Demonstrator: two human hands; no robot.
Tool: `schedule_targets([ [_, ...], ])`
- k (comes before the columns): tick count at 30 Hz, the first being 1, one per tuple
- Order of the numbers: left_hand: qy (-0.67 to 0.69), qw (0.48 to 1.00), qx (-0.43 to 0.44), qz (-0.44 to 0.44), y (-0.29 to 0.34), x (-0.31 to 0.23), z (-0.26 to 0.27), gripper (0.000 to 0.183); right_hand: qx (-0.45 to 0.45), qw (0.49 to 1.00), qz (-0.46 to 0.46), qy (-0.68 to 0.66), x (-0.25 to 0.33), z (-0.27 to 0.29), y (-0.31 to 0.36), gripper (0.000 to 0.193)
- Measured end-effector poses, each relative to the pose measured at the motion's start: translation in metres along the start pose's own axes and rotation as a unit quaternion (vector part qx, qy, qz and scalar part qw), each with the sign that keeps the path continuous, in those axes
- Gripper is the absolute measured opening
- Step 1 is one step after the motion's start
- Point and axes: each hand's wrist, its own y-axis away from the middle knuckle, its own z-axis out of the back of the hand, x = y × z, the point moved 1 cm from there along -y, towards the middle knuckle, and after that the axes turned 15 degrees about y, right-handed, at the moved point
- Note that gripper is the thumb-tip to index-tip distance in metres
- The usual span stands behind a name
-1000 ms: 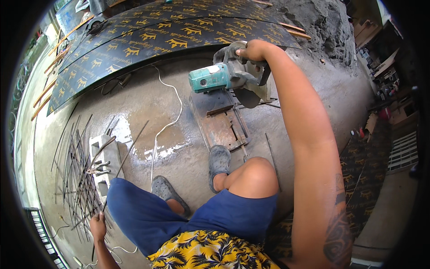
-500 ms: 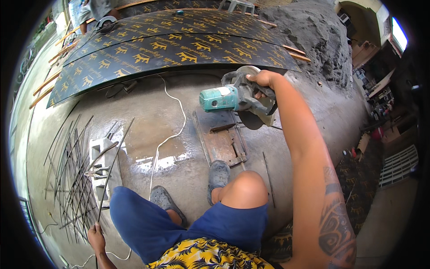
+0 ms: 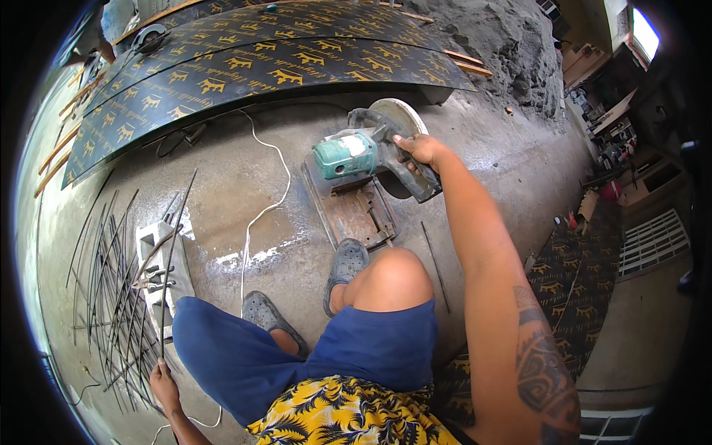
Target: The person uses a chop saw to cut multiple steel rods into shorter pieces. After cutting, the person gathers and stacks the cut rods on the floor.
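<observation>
My right hand (image 3: 421,150) is wrapped around the black handle of a teal-bodied cut-off saw (image 3: 345,155). Its large round disc (image 3: 410,117) shows behind the guard and handle. Beneath the saw head lies its rusty metal base (image 3: 343,215) on the wet concrete floor. My left hand (image 3: 165,382), low at the left, has its fingers closed on the near end of a thin steel rod (image 3: 173,252). That rod slopes up and away over a hollow concrete block (image 3: 180,271). Whether the disc touches anything is hidden.
Many loose steel rods (image 3: 104,297) lie left of the block. A white cord (image 3: 285,174) crosses the floor. Black printed panels (image 3: 245,70) lie on timbers at the far side. A grey sand heap (image 3: 497,59) rises far right. Another person (image 3: 93,33) is at the far left.
My right hand has come down and nearer to me, bringing the saw head closer to its base. The whole view has shifted slightly. My left hand still grips the rod.
</observation>
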Motion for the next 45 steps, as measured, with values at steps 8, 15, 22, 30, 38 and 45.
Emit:
schedule_targets([
  [8,0.042,0.999,-0.002,-0.015,0.002,-0.015,-0.008,0.054,-0.178,0.954,-0.047,0.236,0.0,-0.01,0.004,0.093],
  [15,0.064,0.998,-0.003,-0.009,-0.003,-0.016,-0.017,0.054,-0.177,0.962,-0.026,0.208,-0.02,-0.001,-0.011,0.092],
  [22,0.042,0.999,-0.002,-0.023,-0.004,-0.012,-0.014,0.055,-0.141,0.985,0.009,0.102,-0.005,-0.007,0.008,0.08],
  [30,0.04,0.999,0.0,-0.03,-0.006,-0.012,-0.019,0.054,-0.141,0.984,0.002,0.112,0.003,-0.009,0.014,0.077],
  [38,0.039,0.999,0.005,-0.021,-0.005,-0.017,-0.013,0.056,-0.156,0.969,-0.018,0.189,0.006,-0.009,0.012,0.083],
  [45,0.067,0.998,-0.014,-0.002,-0.008,-0.003,-0.012,0.057,-0.202,0.936,-0.007,0.288,0.008,-0.009,0.007,0.079],
])
